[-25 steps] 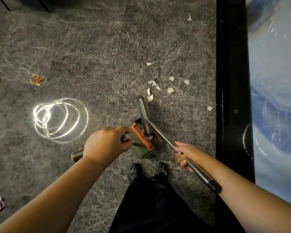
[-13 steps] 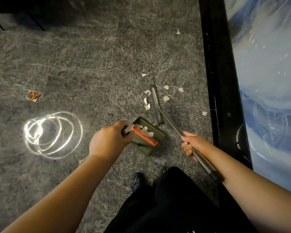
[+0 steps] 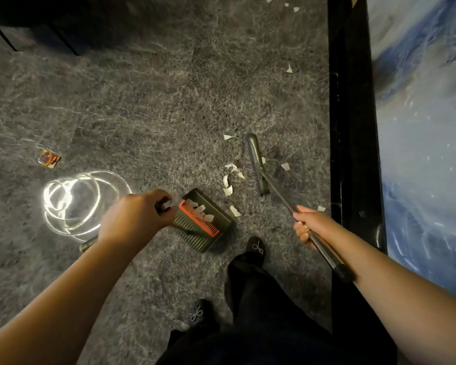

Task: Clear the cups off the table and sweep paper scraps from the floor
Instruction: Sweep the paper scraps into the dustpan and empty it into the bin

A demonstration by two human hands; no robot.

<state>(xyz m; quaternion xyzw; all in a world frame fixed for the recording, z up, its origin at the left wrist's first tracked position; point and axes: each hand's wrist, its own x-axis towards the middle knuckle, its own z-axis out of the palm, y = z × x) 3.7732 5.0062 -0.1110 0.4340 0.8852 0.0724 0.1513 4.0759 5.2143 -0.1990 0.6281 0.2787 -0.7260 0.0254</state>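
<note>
Left hand grips the dustpan handle, right hand grips the broom pole. Paper scraps lie between them; black table edge close right.

The floor at centre frame is grey, mottled stone-like tile with a glossy sheen that mirrors a bright ring of light at left. The dustpan looks like matt olive plastic, ribbed, with an orange plastic comb. The broom handle is smooth, shiny metal. The scraps are thin white paper. The shoes at bottom centre look matt black.
</note>
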